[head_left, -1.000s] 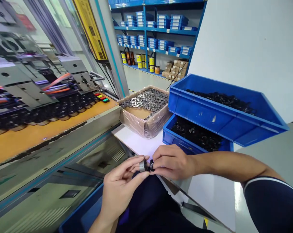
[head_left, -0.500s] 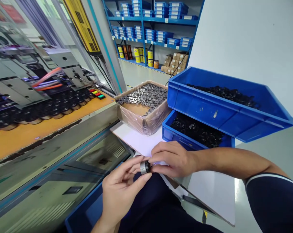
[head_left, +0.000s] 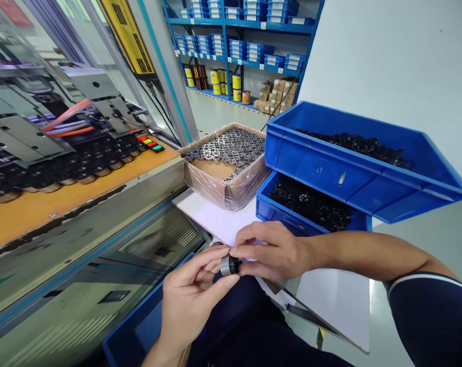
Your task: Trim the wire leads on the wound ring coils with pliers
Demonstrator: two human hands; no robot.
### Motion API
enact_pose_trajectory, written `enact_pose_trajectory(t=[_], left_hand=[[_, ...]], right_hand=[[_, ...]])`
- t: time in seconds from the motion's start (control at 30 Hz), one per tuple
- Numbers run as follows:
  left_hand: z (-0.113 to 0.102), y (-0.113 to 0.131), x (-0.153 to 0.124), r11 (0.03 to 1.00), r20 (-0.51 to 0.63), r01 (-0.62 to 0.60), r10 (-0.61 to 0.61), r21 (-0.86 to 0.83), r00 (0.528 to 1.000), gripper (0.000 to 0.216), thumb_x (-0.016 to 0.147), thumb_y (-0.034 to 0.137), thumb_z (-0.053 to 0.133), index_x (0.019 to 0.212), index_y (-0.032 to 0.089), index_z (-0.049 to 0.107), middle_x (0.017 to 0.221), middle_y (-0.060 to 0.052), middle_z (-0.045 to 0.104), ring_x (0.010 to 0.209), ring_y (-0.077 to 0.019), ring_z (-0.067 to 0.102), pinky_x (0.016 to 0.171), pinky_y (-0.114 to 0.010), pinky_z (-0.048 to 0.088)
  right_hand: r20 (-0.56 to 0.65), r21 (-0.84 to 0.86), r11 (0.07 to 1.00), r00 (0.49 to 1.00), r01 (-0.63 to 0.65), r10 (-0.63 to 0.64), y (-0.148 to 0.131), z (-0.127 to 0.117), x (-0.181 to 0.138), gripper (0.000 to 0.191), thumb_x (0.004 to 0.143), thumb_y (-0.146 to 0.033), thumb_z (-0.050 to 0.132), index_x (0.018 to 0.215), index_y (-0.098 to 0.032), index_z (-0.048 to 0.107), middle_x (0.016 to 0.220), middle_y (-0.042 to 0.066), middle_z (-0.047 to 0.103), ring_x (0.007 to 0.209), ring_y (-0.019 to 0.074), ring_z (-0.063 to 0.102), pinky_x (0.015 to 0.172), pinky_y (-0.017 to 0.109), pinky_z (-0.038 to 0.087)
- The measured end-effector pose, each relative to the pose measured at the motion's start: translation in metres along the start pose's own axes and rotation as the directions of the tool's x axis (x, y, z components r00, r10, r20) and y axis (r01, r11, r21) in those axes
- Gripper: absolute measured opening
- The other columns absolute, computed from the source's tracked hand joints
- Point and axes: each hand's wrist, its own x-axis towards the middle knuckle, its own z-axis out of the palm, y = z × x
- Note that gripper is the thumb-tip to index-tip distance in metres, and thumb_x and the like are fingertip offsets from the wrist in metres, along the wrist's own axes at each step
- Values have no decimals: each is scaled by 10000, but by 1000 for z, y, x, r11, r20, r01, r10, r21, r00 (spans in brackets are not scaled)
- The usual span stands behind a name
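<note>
Between the thumb and fingers of my left hand [head_left: 195, 290] is a short, ribbed grey metal cylinder that looks like a stator core [head_left: 225, 265], held on its side above my lap. A black plastic piece [head_left: 234, 264] sits against the core's right face. My right hand [head_left: 271, 250] pinches this black piece from the right, its index fingertip meeting the left fingertips at the top. Whether the piece is fully seated cannot be made out. Beyond my hands, a plastic-lined cardboard box [head_left: 210, 183] holds many similar metal cores.
Two stacked blue bins [head_left: 368, 181] with black plastic parts stand at the right on a white table [head_left: 334, 306]. At the left, a machine bench [head_left: 74, 199] carries rows of black-topped cores and coloured buttons [head_left: 150, 143]. Another blue bin [head_left: 139, 326] lies low beside my left forearm.
My right index finger has slid slightly left over the top of the core, and the black piece shows a little more. The camera view has shifted slightly.
</note>
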Motion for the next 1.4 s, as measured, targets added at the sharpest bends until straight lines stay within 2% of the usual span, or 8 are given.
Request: enact_pose_trajectory(t=[0.13, 0.4, 0.53, 0.8, 1.13, 1.4], left_hand=[[-2, -1, 0, 1000, 28, -3, 3, 23, 1000, 528, 718, 14, 767, 1122, 354, 744, 1052, -9, 730, 814, -108, 717, 746, -114, 552], [-1, -3, 1, 1000, 41, -13, 12, 21, 999, 536, 736, 20, 759, 1143, 368, 733, 1085, 3, 724, 855, -103, 715, 753, -93, 541], [-3, -3, 1, 1000, 40, -8, 8, 19, 999, 528, 737, 21, 759, 1136, 366, 736, 1066, 1, 728, 852, -107, 717, 762, -104, 545], [2, 3, 1, 999, 14, -10, 10, -44, 1000, 506, 705, 1, 756, 1084, 336, 762, 1019, -22, 735, 808, -126, 721, 717, -111, 551], [-4, -1, -1, 1000, 48, -13, 13, 6, 999, 512, 741, 27, 755, 1130, 359, 740, 1059, -2, 729, 860, -114, 717, 751, -103, 544], [-3, -2, 0, 1000, 23, -2, 2, 4, 1000, 505, 720, 31, 769, 1109, 354, 753, 1046, -12, 731, 781, -98, 712, 711, -89, 537]], right_hand=[[4, 33, 999, 1000, -1, 1, -1, -1, 0, 189, 893, -128, 636, 1048, -22, 616, 996, 149, 620, 865, 137, 602, 764, 249, 555], [-15, 31, 1000, 1000, -2, 3, 0, 0, -1, 242, 884, -180, 669, 1035, 2, 618, 980, 162, 630, 866, 164, 609, 765, 282, 563], [-2, 42, 999, 1000, -4, 4, 0, 0, -1, 203, 898, -141, 633, 1058, -17, 614, 1008, 155, 629, 868, 145, 609, 771, 260, 562], [6, 34, 999, 1000, -2, 2, 0, 0, -1, 206, 917, -175, 626, 1059, -26, 606, 1013, 151, 632, 876, 142, 614, 776, 262, 563], [7, 42, 999, 1000, 10, -11, 0, 0, -1, 256, 900, -170, 645, 1084, 5, 612, 1014, 170, 628, 900, 168, 616, 784, 279, 563], [-9, 12, 1000, 1000, 12, -12, 0, 1, -1, 208, 902, -156, 638, 1055, -16, 620, 991, 149, 633, 868, 139, 608, 779, 255, 556]])
